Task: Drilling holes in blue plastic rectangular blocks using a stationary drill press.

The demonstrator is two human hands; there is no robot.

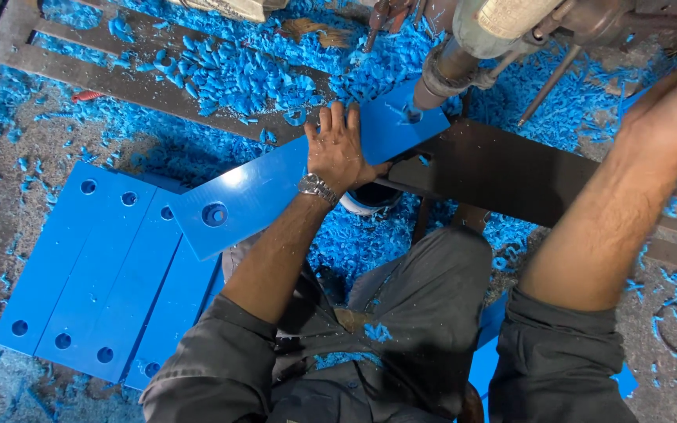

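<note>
One long flat blue plastic plate, a round hole near its end, lies across a dark metal drill table; left hand presses it flat, fingers spread. Right hand's grip cannot be seen. Blue shavings litter the gritty floor; drilled blue plates lie stacked alongside

Flat blue plastic slabs with drilled round holes: four in view. One slab lies across the dark metal drill table; three slabs lie side by side on the floor. Grey drill press head: one. Silver wristwatch: one. Curled blue plastic shavings: too many to count, scattered all over.
</note>
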